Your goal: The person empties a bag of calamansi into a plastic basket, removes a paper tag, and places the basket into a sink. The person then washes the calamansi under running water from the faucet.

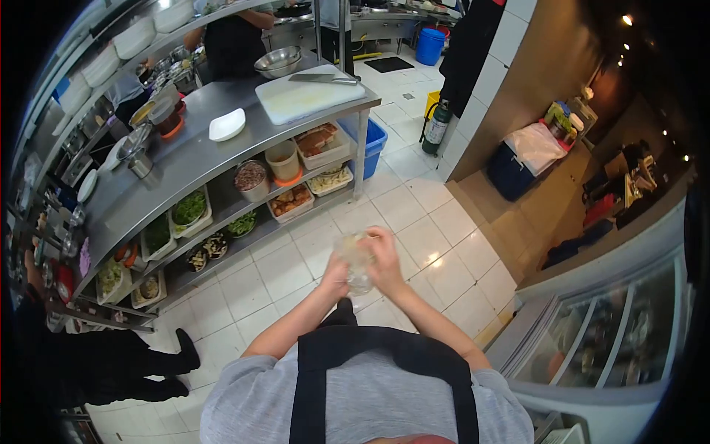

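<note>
In front of my chest, over the tiled floor, a clear see-through container (358, 275) is held between both hands. It is smeared by motion, so its exact kind and contents cannot be made out. My left hand (336, 274) wraps round its left side. From the right, my right hand (383, 259) grips its upper part, with the fingers curled over the top.
A steel worktable (196, 159) bears a white cutting board (303, 100) with a cleaver (314, 78), plus a white dish (227, 125). Food tubs fill its lower shelf. A fire extinguisher (436, 127) stands by the wall. A person in dark trousers (111, 362) is at left.
</note>
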{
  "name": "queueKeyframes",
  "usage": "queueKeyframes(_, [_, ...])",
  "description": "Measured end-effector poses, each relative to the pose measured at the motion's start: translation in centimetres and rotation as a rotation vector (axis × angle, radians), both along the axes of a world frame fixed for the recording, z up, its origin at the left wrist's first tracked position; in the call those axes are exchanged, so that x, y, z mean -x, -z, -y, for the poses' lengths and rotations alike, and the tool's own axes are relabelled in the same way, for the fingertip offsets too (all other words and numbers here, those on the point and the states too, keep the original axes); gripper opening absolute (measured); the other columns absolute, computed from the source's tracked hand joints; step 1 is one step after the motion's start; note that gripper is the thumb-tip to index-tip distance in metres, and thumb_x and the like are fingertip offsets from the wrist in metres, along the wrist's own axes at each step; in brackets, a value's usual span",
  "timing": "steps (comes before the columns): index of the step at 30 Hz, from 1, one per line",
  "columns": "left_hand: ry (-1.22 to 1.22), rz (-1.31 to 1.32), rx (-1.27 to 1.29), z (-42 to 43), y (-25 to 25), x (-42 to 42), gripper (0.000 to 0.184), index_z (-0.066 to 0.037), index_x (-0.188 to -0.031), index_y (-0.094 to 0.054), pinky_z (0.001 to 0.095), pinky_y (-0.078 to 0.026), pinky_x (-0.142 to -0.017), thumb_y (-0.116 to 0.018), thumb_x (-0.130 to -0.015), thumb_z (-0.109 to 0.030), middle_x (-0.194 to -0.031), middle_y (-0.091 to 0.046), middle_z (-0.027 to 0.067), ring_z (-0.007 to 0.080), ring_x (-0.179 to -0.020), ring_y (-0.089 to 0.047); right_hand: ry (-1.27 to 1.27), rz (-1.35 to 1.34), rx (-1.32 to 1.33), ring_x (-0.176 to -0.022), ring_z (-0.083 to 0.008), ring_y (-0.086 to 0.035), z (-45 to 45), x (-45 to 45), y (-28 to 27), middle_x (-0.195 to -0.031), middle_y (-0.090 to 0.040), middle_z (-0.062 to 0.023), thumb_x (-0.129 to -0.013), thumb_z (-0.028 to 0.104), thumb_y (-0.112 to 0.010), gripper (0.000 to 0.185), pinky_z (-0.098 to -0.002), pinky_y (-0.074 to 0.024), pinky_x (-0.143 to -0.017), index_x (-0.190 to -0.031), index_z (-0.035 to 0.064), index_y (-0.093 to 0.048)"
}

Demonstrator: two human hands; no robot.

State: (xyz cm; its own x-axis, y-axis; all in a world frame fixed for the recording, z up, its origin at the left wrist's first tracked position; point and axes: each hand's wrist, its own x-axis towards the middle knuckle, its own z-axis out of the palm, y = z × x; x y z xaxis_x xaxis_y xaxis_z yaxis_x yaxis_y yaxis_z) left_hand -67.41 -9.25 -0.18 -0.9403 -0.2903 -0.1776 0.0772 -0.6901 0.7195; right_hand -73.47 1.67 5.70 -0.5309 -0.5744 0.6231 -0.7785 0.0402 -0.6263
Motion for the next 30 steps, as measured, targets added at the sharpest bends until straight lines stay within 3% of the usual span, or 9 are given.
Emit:
queueKeyframes(7, [-0.098,0.110,-0.444,7.4,2.9,14.4,0.028,-0.008,-0.106,-0.052,0.0383,-0.048,-0.081,-0.034,-0.091,-0.024,-0.106,-0.056,0.0101,0.0248,-0.096,-0.056,-0.167,-0.166,-0.471,-0.127,-0.0401,-0.019,4.9,11.1,-0.6,-0.138,-0.023,-0.0188,-0.073,0.025,-0.063,0.062,-0.0534,-0.0244,-0.099,-0.129,0.0186,-0.038])
queueKeyframes(13, [0.281,0.157,-0.372,10.9,0.6,30.3,0.032,-0.012,-0.111,-0.051,0.0478,-0.043,-0.086,-0.035,-0.090,-0.030,-0.110,-0.055,0.0119,0.0279,-0.105,-0.052,-0.137,-0.639,-0.449,-0.119,-0.0409,-0.032,7.0,29.7,3.1,-0.132,-0.031,-0.0190,-0.074,0.032,-0.063,0.055,-0.0488,-0.0314,-0.096,-0.124,0.0183,-0.045])
queueKeyframes(15, [0.424,0.018,-0.396,11.8,-1.3,33.6,0.035,-0.012,-0.113,-0.050,0.0452,-0.039,-0.090,-0.039,-0.086,-0.032,-0.114,-0.053,0.0124,0.0264,-0.111,-0.048,-0.091,-0.003,-0.464,-0.113,-0.0383,-0.039,7.6,34.2,1.5,-0.127,-0.037,-0.0175,-0.076,0.024,-0.062,0.046,-0.0437,-0.0351,-0.095,-0.120,0.0169,-0.050])
queueKeyframes(17, [0.478,-0.001,-0.444,13.1,-5.2,36.5,0.038,-0.013,-0.117,-0.047,0.0427,-0.037,-0.092,-0.040,-0.085,-0.032,-0.118,-0.050,0.0127,0.0254,-0.114,-0.046,-0.070,0.818,0.041,-0.111,-0.0362,-0.042,9.0,39.0,-0.2,-0.124,-0.040,-0.0167,-0.073,0.012,-0.065,0.046,-0.0405,-0.0375,-0.093,-0.117,0.0126,-0.052])
queueKeyframes(22, [0.532,-0.139,-0.137,17.4,-9.8,41.3,0.049,-0.011,-0.128,-0.038,0.0393,-0.032,-0.096,-0.043,-0.084,-0.031,-0.130,-0.041,0.0126,0.0245,-0.120,-0.039,0.504,-0.705,0.188,-0.116,-0.0233,-0.036,11.1,53.3,-12.4,-0.120,-0.034,-0.0132,-0.074,0.002,-0.061,0.059,-0.0346,-0.0349,-0.094,-0.124,0.0037,-0.030])
queueKeyframes(24, [0.394,-0.093,0.080,20.2,-8.6,42.6,0.053,-0.007,-0.130,-0.035,0.0400,-0.033,-0.097,-0.047,-0.083,-0.029,-0.131,-0.039,0.0136,0.0256,-0.119,-0.040,0.343,-0.451,0.590,-0.117,-0.0269,-0.034,13.2,58.4,-14.0,-0.120,-0.032,-0.0143,-0.070,0.002,-0.063,0.070,-0.0372,-0.0285,-0.099,-0.126,0.0027,-0.022])
queueKeyframes(27, [0.084,0.011,0.077,23.7,-6.8,43.4,0.052,-0.004,-0.128,-0.037,0.0397,-0.034,-0.097,-0.049,-0.083,-0.029,-0.130,-0.040,0.0144,0.0255,-0.117,-0.042,0.380,-0.379,0.727,-0.118,-0.0286,-0.031,17.5,65.0,-12.2,-0.124,-0.028,-0.0157,-0.067,0.002,-0.065,0.080,-0.0389,-0.0252,-0.100,-0.129,0.0009,-0.014])
queueKeyframes(29, [-0.096,0.072,0.124,25.4,-6.4,43.8,0.051,-0.005,-0.128,-0.037,0.0384,-0.037,-0.095,-0.048,-0.085,-0.029,-0.128,-0.042,0.0145,0.0241,-0.114,-0.044,0.578,-0.412,0.447,-0.122,-0.0301,-0.028,20.9,68.5,-8.2,-0.127,-0.027,-0.0182,-0.065,0.005,-0.068,0.083,-0.0403,-0.0251,-0.101,-0.131,-0.0006,-0.018])
queueKeyframes(30, [-0.165,0.088,0.141,26.2,-6.4,44.1,0.050,-0.005,-0.128,-0.036,0.0372,-0.038,-0.094,-0.048,-0.085,-0.028,-0.126,-0.044,0.0144,0.0227,-0.113,-0.045,0.447,-0.166,0.355,-0.124,-0.0326,-0.027,22.9,70.4,-4.2,-0.130,-0.027,-0.0196,-0.065,0.006,-0.068,0.081,-0.0419,-0.0262,-0.101,-0.131,0.0000,-0.021])
